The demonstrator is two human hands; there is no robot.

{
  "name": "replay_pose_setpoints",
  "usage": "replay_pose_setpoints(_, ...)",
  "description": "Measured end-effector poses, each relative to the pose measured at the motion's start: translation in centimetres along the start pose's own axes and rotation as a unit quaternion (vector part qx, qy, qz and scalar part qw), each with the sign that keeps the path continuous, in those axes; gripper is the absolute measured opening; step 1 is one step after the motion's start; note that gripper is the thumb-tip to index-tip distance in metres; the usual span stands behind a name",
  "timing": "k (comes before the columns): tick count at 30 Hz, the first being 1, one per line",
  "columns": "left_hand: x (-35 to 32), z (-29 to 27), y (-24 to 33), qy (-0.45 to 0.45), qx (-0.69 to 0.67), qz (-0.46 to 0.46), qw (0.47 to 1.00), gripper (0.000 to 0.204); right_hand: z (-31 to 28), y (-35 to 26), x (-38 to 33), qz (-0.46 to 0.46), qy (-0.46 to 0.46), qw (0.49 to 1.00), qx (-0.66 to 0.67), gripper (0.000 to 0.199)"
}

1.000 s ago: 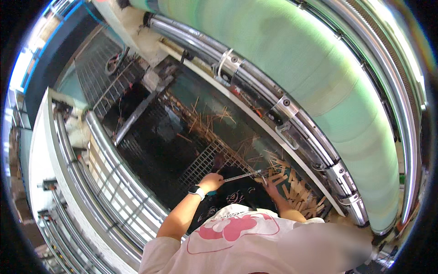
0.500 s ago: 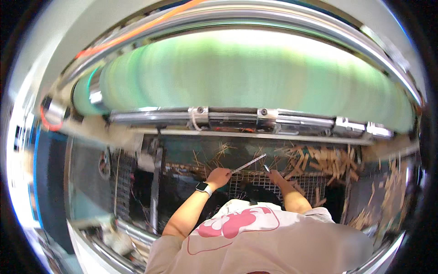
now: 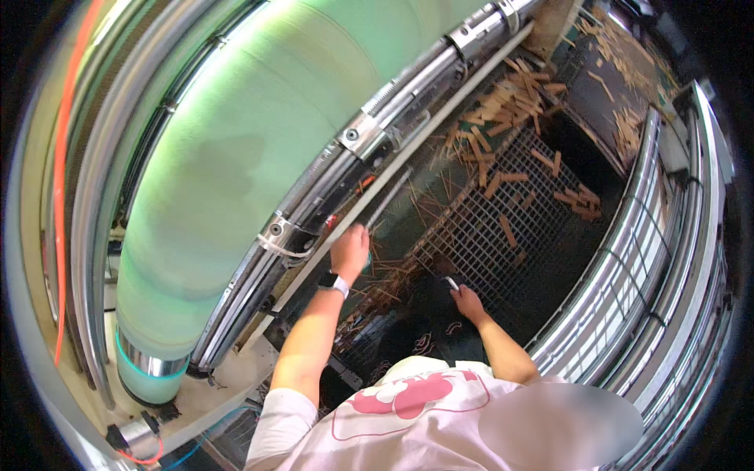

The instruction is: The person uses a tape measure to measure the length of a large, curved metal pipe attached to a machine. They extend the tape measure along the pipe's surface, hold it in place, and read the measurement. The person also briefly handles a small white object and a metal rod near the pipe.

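Observation:
My left hand, wearing a watch with a pale strap, reaches forward beside the pale rail below the machine's roller. Its fingers are closed around one end of a thin, straight strip that looks like a ruler, which points away from me along the rail. Lower and to the right, my right hand is closed on a small, slim tool with a silver tip. The tool's kind is too small to make out. Dark floor and a metal grating lie below the hands.
A large green roller fills the upper left, with a metal bar with clamps along its side. Loose brown strips litter the grating and floor. Shiny metal rollers stand at right. An orange hose runs down the far left.
My view has turned, so the roller now runs diagonally on the left. My left hand has moved up to the rail with the ruler, farther from my right hand. Both hands keep their hold.

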State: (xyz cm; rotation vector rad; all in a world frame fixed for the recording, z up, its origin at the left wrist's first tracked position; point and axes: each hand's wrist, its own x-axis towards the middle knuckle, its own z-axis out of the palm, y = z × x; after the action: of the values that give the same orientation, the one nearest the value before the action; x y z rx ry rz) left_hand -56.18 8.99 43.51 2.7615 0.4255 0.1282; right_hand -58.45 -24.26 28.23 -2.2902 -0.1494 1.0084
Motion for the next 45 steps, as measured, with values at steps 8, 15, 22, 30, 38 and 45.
replay_pose_setpoints(8, 6.6, 5.1, -2.9, -0.004, 0.058, 0.001, 0.998, 0.023, 5.4, 5.1, -4.5, 0.112, -0.019, 0.992, 0.058, 0.032)
replay_pose_setpoints(15, 8.6, 8.3, -5.1, -0.017, 0.096, 0.001, 0.995, 0.021, 7.9, 6.2, -1.1, 0.144, 0.014, 0.984, 0.108, 0.03)
replay_pose_setpoints(22, 10.2, 9.2, -5.7, -0.002, 0.084, 0.008, 0.996, 0.021, 8.0, 4.6, 0.6, 0.127, -0.018, 0.987, 0.097, 0.031)
replay_pose_setpoints(30, 10.1, 9.3, -5.9, -0.02, 0.054, -0.031, 0.998, 0.021, 7.1, 4.2, 1.3, 0.132, -0.021, 0.988, 0.072, 0.031)
replay_pose_setpoints(38, 10.4, 9.9, -7.0, 0.013, 0.054, -0.018, 0.998, 0.019, 5.8, 3.9, 2.7, 0.141, -0.022, 0.986, 0.082, 0.031)
replay_pose_setpoints(45, 9.1, 8.4, -7.4, -0.003, 0.043, -0.085, 0.995, 0.026, 5.7, 3.1, 3.3, 0.132, -0.031, 0.989, 0.062, 0.029)
